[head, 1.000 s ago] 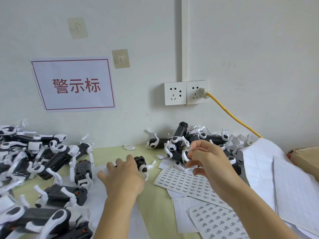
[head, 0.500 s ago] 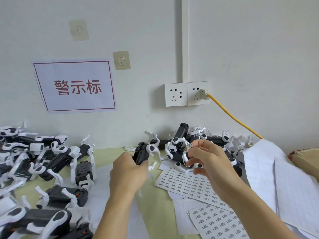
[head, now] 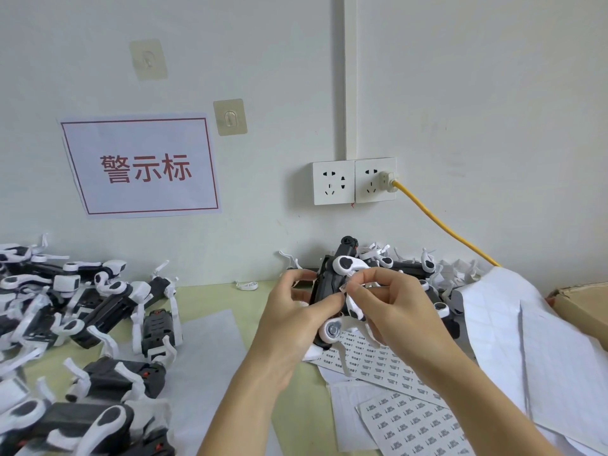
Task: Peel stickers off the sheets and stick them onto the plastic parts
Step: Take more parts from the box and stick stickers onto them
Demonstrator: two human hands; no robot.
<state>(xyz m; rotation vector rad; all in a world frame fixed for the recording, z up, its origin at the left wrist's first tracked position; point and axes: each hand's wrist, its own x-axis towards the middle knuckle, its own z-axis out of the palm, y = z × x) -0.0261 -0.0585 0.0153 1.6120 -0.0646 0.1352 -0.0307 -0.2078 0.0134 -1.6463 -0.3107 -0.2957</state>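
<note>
left hand (head: 289, 327) gripping part (head: 329, 291) — right hand (head: 391, 307) (sticker (head: 343, 287))

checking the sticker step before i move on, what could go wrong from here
The small sticker pinched in the right hand might go on crooked or cling to a fingertip. The plastic part, held in the air by the left hand, could twist as the sticker is pressed on.

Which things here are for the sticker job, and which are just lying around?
For the job:
left hand holding the plastic part
right hand pinching a sticker
sticker sheets
pile of parts

Just lying around:
wall sign
sockets
yellow cable
cardboard box
</note>
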